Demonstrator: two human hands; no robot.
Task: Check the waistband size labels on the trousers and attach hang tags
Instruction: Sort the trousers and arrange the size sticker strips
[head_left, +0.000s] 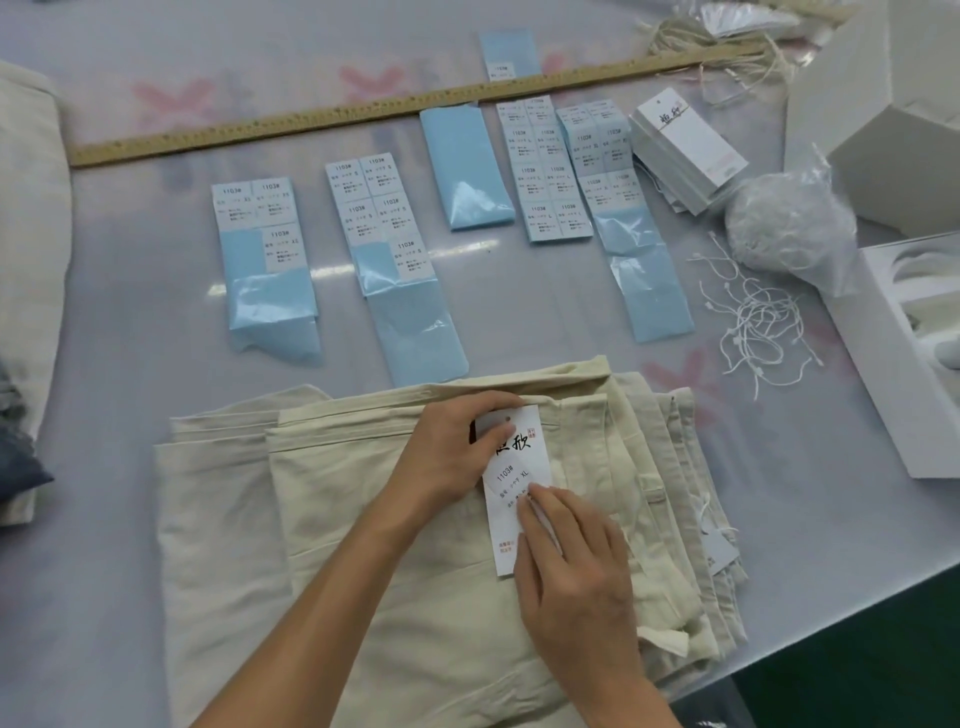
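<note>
A stack of folded cream trousers (395, 519) lies at the near edge of the table. On top of it lies a white hang tag (511, 499) with a size sticker reading 1103# XL. My left hand (457, 452) pinches the tag's upper left corner, thumb on the card. My right hand (571, 566) lies over the tag's lower right, its straight fingertips pressing on the sticker. A stack of blank hang tags (685, 156) sits at the back right. Loose white tag strings (753, 317) lie to the right of the trousers.
Blue backing strips with size stickers (379, 208) lie in rows across the middle of the table. A long wooden ruler (363, 111) runs behind them. A plastic bag of strings (789, 228) and white boxes (904, 332) stand at the right. Folded cloth (26, 260) lies at the left.
</note>
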